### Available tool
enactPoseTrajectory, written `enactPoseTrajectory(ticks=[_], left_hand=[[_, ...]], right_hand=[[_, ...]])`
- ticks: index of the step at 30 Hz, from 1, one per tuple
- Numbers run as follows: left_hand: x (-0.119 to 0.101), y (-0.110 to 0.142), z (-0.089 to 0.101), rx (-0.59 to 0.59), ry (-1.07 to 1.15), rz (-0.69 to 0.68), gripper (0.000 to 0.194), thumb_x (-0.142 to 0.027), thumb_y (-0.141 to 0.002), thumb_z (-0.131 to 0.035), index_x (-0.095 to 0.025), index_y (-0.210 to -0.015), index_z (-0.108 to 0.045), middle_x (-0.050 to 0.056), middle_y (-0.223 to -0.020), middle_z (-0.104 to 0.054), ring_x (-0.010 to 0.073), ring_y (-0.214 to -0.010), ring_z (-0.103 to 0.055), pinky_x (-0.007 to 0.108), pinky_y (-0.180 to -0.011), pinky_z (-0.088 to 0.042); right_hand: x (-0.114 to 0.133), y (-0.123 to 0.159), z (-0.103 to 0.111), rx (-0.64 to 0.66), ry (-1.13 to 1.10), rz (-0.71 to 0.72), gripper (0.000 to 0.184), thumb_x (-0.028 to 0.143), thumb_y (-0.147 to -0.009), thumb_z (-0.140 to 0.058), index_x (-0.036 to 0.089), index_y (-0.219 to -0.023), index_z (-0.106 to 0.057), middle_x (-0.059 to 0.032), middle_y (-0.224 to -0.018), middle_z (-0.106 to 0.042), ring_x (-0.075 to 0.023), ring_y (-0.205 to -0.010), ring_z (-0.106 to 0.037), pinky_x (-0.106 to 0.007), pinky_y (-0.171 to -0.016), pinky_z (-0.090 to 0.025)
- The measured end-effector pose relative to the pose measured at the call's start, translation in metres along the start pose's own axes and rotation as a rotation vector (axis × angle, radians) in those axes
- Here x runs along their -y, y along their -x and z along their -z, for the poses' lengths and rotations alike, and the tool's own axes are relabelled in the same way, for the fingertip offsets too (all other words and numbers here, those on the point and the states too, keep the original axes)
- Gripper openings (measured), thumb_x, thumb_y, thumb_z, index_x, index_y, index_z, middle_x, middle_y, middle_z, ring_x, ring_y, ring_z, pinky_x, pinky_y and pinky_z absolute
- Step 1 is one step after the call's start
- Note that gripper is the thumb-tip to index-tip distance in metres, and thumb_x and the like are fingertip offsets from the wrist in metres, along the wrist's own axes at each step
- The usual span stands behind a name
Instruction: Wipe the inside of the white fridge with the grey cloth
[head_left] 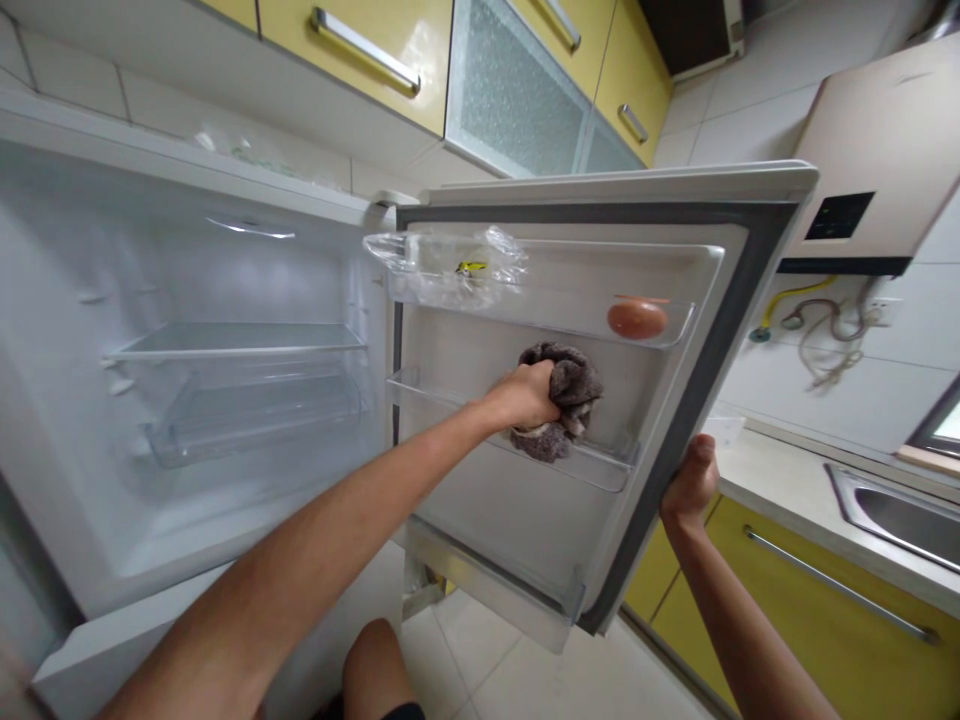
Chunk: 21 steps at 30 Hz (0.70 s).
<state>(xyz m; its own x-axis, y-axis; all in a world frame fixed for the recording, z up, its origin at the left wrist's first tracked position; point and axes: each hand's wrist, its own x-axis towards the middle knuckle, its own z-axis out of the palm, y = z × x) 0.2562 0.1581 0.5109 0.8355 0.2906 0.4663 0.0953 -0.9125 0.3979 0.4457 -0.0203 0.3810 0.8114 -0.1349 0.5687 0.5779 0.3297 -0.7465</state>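
Note:
My left hand (528, 396) is closed around a bunched grey-brown cloth (571, 385). The cloth is against the middle clear shelf (600, 468) on the inner side of the open fridge door (480, 475). At the door's outer edge, my right hand (691, 482) grips the door, with the thumb up and the other fingers hidden behind it. Above the cloth, the top door shelf (555, 322) holds a crumpled clear plastic bag (450, 265) at its left and a brown, egg-shaped thing (637, 318) at its right.
To the left is the fridge interior with a glass shelf (244, 340) and a clear drawer (255, 415). Yellow cabinets (375, 50) hang overhead. A counter (780, 480) with a metal sink (907, 515) lies to the right, below a water heater (877, 150). My knee (377, 665) shows below.

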Motion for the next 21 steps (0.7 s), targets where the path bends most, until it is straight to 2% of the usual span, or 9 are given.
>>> enactPoseTrajectory(ticks=[6, 10, 13, 17, 19, 21], left_hand=[[0.063, 0.006, 0.046, -0.011, -0.203, 0.227, 0.054, -0.014, -0.07, -0.071, -0.018, -0.123, -0.065, 0.02, -0.127, -0.072, 0.0381, -0.117, -0.068, 0.043, -0.099, -0.055], [0.091, 0.018, 0.072, -0.007, -0.343, 0.316, 0.05, -0.015, -0.075, -0.066, -0.02, -0.124, -0.065, 0.018, -0.13, -0.071, 0.0361, -0.122, -0.067, 0.043, -0.103, -0.052], [0.103, 0.029, 0.086, -0.04, -0.407, 0.368, 0.049, -0.021, -0.079, -0.064, -0.019, -0.128, -0.064, 0.019, -0.132, -0.07, 0.0378, -0.124, -0.066, 0.046, -0.105, -0.051], [0.108, 0.037, 0.098, -0.045, -0.373, 0.396, 0.041, -0.029, -0.081, -0.062, -0.015, -0.119, -0.07, 0.017, -0.128, -0.073, 0.0328, -0.121, -0.068, 0.035, -0.101, -0.053], [0.105, 0.037, 0.1, -0.037, -0.321, 0.388, 0.041, -0.042, -0.087, -0.056, -0.016, -0.114, -0.072, 0.014, -0.124, -0.076, 0.0286, -0.116, -0.071, 0.031, -0.096, -0.055], [0.099, 0.036, 0.098, -0.009, -0.242, 0.337, 0.049, -0.057, -0.088, -0.054, -0.02, -0.113, -0.073, 0.008, -0.122, -0.077, 0.0242, -0.112, -0.072, 0.027, -0.093, -0.055]], right_hand=[[0.004, 0.001, 0.0, -0.009, -0.01, 0.001, 0.072, 0.094, -0.068, -0.054, 0.023, -0.073, -0.043, 0.0068, -0.066, -0.039, -0.0111, -0.064, -0.033, -0.031, -0.06, -0.031], [0.001, 0.001, 0.002, -0.011, -0.007, -0.002, 0.074, 0.096, -0.065, -0.053, 0.024, -0.07, -0.038, 0.0084, -0.062, -0.033, -0.01, -0.061, -0.029, -0.03, -0.058, -0.027], [-0.002, -0.001, 0.003, -0.008, -0.015, -0.001, 0.073, 0.095, -0.067, -0.054, 0.024, -0.07, -0.039, 0.0087, -0.062, -0.032, -0.0097, -0.06, -0.028, -0.03, -0.058, -0.027], [-0.005, -0.004, 0.002, -0.029, 0.032, 0.009, 0.075, 0.098, -0.066, -0.049, 0.024, -0.068, -0.041, 0.0078, -0.062, -0.034, -0.0107, -0.061, -0.03, -0.03, -0.059, -0.029], [-0.004, -0.004, 0.002, -0.026, 0.033, 0.002, 0.075, 0.098, -0.065, -0.05, 0.024, -0.069, -0.042, 0.0074, -0.062, -0.036, -0.0112, -0.062, -0.031, -0.031, -0.059, -0.029], [-0.003, -0.004, 0.002, -0.022, 0.013, 0.007, 0.074, 0.098, -0.064, -0.051, 0.025, -0.069, -0.04, 0.0076, -0.062, -0.036, -0.0112, -0.061, -0.031, -0.031, -0.058, -0.028]])
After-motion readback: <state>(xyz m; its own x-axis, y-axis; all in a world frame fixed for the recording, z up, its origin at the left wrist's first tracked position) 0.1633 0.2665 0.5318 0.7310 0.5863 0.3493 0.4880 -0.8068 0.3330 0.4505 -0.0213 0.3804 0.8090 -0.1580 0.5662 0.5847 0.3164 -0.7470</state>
